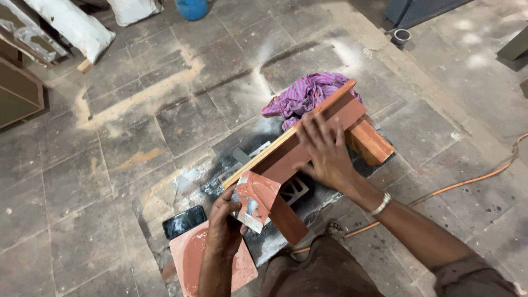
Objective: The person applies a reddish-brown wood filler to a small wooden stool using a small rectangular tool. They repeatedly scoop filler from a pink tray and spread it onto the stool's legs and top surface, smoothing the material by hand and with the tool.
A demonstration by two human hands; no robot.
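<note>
Plank (308,137) runs lower-left to upper-right.

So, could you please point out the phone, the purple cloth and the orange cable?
phone (184,221): head view, middle of its dark screen.
purple cloth (304,94): head view, its bunched centre.
orange cable (467,182): head view, mid-run on the floor.

Hands (324,151) steady wooden frame (308,140); scraper (254,201) raised

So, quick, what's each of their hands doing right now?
Left hand: closed, gripping a small flat scraper card smeared with reddish paste.
Right hand: open, pressed flat on the reddish wooden board.
</note>
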